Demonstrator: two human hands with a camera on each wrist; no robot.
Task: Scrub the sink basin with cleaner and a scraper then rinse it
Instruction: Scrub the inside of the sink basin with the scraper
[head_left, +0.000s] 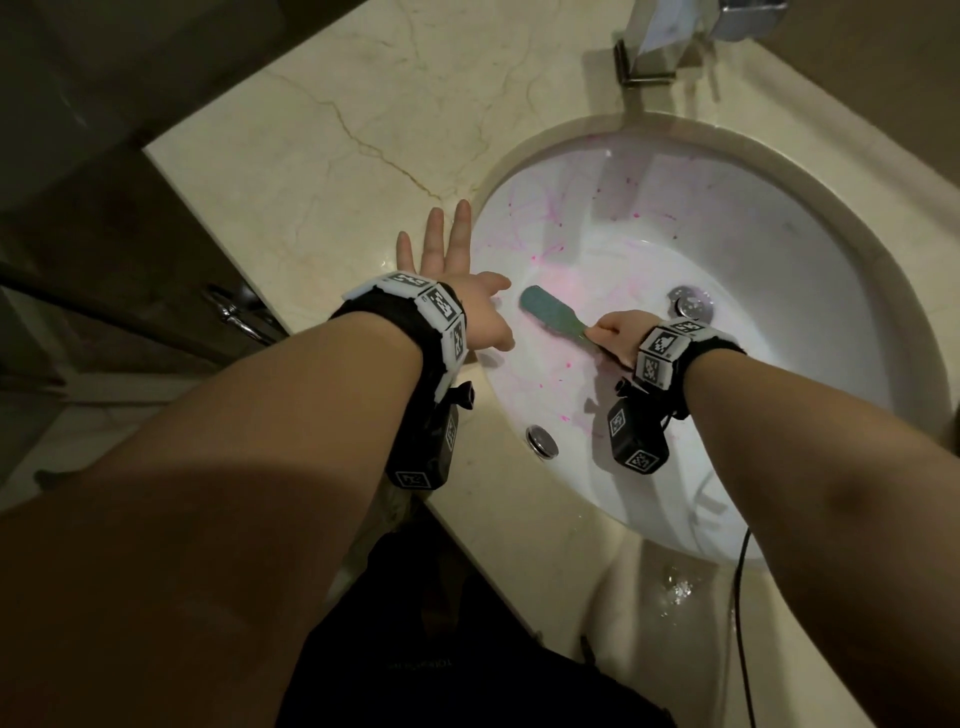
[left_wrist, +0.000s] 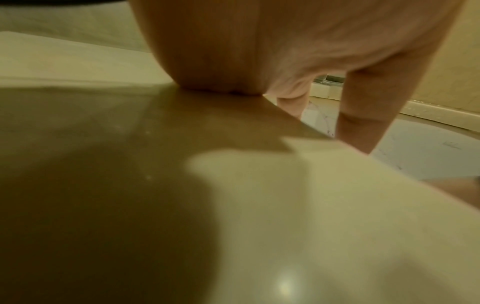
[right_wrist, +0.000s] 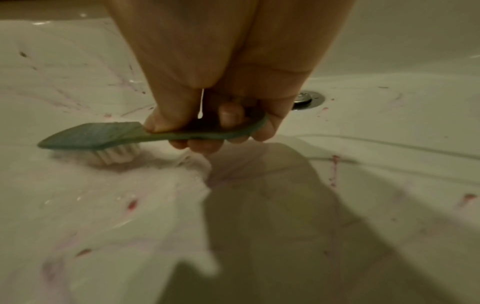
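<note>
A white oval sink basin (head_left: 779, 291) is streaked with pink stains and pale foam (right_wrist: 145, 185). My right hand (head_left: 613, 335) grips the handle of a green scrub brush (head_left: 553, 312) inside the basin. In the right wrist view the green scrub brush (right_wrist: 103, 134) has its white bristles (right_wrist: 116, 155) pressed on the basin wall, left of the metal drain (right_wrist: 307, 98). My left hand (head_left: 447, 260) rests flat on the marble counter (head_left: 322, 171) at the basin's left rim, fingers straight, thumb over the edge. In the left wrist view the left hand (left_wrist: 259, 51) presses its heel on the counter (left_wrist: 130, 185).
A chrome faucet (head_left: 654, 47) stands behind the basin. The drain (head_left: 691, 301) sits at the basin's middle, an overflow hole (head_left: 541, 440) on its near wall. Water drops (head_left: 678, 587) lie on the counter's front. A black cable (head_left: 740, 623) hangs by my right arm. A cabinet handle (head_left: 234, 312) is lower left.
</note>
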